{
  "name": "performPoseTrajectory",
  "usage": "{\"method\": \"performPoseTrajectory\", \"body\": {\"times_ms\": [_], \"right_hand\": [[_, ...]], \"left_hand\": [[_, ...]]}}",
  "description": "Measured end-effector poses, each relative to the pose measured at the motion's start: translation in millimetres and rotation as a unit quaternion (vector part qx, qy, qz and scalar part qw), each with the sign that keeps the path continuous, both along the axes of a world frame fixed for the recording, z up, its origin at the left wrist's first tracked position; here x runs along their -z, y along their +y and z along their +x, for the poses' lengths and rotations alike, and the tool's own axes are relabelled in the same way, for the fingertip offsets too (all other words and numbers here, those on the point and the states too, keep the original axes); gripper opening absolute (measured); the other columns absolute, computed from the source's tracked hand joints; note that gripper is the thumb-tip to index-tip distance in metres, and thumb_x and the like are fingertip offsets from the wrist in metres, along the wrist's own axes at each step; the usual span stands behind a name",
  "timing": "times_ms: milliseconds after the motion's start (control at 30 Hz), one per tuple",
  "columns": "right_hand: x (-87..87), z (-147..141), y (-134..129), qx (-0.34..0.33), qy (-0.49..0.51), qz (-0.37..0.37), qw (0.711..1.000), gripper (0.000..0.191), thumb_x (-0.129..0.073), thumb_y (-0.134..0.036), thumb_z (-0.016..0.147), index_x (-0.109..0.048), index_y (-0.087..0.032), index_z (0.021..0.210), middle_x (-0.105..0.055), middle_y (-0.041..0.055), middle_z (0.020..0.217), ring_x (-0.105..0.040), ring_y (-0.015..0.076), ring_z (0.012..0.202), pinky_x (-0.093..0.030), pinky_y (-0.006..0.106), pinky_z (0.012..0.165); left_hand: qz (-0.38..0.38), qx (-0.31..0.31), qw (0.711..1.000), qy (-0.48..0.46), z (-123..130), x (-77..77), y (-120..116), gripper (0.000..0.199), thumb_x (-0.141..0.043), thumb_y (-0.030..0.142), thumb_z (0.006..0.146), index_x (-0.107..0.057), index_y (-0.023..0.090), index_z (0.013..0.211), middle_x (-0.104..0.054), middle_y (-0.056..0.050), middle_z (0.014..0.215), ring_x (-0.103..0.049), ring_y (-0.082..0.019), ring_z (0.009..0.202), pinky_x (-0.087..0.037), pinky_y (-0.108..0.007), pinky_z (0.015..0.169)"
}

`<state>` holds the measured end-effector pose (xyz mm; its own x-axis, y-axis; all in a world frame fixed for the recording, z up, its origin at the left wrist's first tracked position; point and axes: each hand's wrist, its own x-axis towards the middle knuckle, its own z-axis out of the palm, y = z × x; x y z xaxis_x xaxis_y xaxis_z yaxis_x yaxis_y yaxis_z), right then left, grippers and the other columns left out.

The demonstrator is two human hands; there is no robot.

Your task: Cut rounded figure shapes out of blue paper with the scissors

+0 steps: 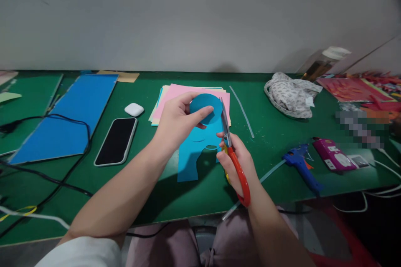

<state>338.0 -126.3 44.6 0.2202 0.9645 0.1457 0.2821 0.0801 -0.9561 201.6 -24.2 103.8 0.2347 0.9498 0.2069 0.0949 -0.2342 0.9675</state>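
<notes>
My left hand (184,112) pinches a round blue paper disc (203,102), thumb on top and fingers behind it. In my right hand (236,158) are scissors (240,175) with red handles, their blades pointing up along the disc's right edge. Whether the blades touch the paper I cannot tell. Below the disc lies a cut blue sheet (188,162) with a curved gap in it. Behind my hands, a stack of coloured paper (175,94) has a pink sheet on top.
To the left lie a phone (115,142), a white earbud case (134,109), a blue board (69,119) and black cables (72,179). At right are a blue glue gun (302,167), a purple packet (333,154), a patterned cloth (291,94) and a bottle (326,62). A clear glue stick (242,110) lies near the stack.
</notes>
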Motion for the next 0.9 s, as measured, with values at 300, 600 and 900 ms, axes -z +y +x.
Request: {"method": "performPoseTrajectory", "body": {"times_ms": [300, 600, 900], "right_hand": [[-1.5, 1.9, -0.6, -0.009, -0.008, -0.008, 1.0, 0.055, -0.06, -0.065, 0.08, -0.061, -0.022, 0.114, -0.057, 0.0047, 0.093, -0.055, 0.0147, 0.073, -0.045, 0.026, 0.06], [-0.7, 2.0, -0.9, -0.01, -0.029, -0.001, 1.0, 0.052, -0.059, -0.063, 0.082, -0.061, -0.023, 0.115, -0.059, 0.0047, 0.093, -0.056, 0.0146, 0.072, -0.045, 0.025, 0.059], [-1.5, 1.5, -1.3, -0.01, -0.023, -0.005, 1.0, 0.054, -0.059, -0.065, 0.081, -0.062, -0.022, 0.115, -0.059, 0.0049, 0.092, -0.056, 0.0151, 0.072, -0.045, 0.026, 0.059]], "left_hand": [[0.0, -0.004, 1.0, 0.006, -0.3, -1.3, -1.2, 0.033, -0.072, 0.034, 0.076, -0.07, 0.017, 0.104, -0.071, -0.004, 0.088, -0.067, -0.015, 0.07, -0.057, -0.022, 0.052], [0.007, -0.014, 1.0, 0.015, -2.1, -2.5, 1.0, 0.034, -0.072, 0.034, 0.076, -0.07, 0.017, 0.106, -0.071, -0.004, 0.087, -0.067, -0.016, 0.071, -0.056, -0.021, 0.051], [0.008, -0.008, 1.0, -0.001, -3.1, -1.3, 3.4, 0.036, -0.073, 0.035, 0.075, -0.07, 0.017, 0.107, -0.07, -0.003, 0.081, -0.066, -0.015, 0.067, -0.056, -0.021, 0.05]]}}
